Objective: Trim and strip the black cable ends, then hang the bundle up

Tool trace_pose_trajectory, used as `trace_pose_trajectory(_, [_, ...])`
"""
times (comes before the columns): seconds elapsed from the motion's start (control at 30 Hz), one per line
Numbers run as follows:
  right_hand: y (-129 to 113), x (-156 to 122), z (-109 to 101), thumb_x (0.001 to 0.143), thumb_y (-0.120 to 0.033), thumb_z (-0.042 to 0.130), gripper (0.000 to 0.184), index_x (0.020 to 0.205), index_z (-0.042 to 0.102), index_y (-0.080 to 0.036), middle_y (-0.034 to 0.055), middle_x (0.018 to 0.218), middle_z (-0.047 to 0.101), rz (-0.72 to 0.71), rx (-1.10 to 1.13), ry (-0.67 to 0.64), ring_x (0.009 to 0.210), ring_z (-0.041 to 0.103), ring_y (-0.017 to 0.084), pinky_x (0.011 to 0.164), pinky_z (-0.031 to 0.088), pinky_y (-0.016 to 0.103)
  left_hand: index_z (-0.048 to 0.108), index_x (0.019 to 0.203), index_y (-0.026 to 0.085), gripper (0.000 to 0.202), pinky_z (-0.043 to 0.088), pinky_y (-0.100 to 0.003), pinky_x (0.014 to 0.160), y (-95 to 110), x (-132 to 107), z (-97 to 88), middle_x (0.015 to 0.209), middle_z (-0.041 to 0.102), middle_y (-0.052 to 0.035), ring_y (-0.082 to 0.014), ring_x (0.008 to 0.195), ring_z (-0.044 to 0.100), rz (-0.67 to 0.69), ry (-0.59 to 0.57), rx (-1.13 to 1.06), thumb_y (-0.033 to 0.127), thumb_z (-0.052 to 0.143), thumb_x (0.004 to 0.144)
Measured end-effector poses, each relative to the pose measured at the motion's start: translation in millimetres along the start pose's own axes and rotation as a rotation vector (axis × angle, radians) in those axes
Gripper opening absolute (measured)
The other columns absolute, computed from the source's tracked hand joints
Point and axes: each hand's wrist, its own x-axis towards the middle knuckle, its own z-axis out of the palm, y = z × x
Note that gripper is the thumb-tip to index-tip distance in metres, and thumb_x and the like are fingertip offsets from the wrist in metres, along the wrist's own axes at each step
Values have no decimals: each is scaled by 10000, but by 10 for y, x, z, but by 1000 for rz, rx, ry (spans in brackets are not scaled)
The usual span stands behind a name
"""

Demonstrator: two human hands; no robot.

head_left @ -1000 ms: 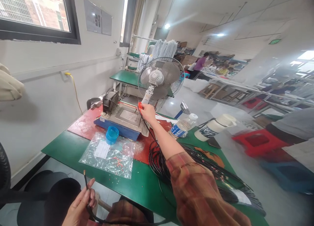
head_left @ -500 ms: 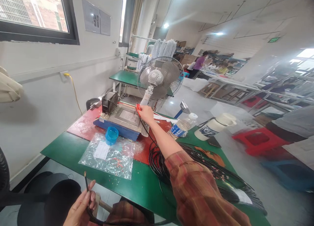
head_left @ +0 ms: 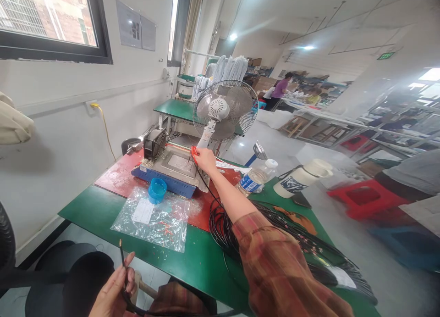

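Low at the left, my left hand pinches a black cable between thumb and fingers. Its stripped, copper-coloured end points upward. My right hand reaches out over the table, its fingers closed on a thin black cable with a red part at the fingertips. Whether the red part is wire or a tool handle, I cannot tell. Just left of this hand is a blue heated-looking unit with a framed metal top. A bundle of black cables lies beneath my right forearm.
A blue cup stands on a clear plastic bag with orange scraps. A small black fan sits on the unit; a large fan stands behind. A water bottle and cream flask are at the right. People work farther off.
The whole view has shifted very slightly. Both hands keep their places and their holds.
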Motion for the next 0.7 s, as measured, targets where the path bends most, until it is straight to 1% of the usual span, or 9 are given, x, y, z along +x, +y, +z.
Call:
trace_pose_trajectory(0.3, [-2,3,8,835,-360,452,300,710,651,-174,57,702,631,-30,2,5,655,514,138,518,211,233,680,927,160,459,346,-218,443,-71,127,-91,600,523,12,-69,454,376,12,-19,-45,379,790,539])
trace_pose_trajectory(0.53, [3,15,16,841,-380,440,322,708,649,-174,64,700,628,-28,2,2,650,512,142,518,207,234,663,974,152,460,359,-216,460,-84,133,-121,620,523,15,-73,474,393,-13,-6,-54,373,766,584])
trace_pose_trajectory(0.7, [4,12,13,834,-370,443,309,706,647,-177,61,698,628,-37,0,-4,652,517,141,517,206,231,666,938,150,497,347,-221,448,-111,152,-120,605,516,19,-71,459,376,21,19,-42,396,791,525])
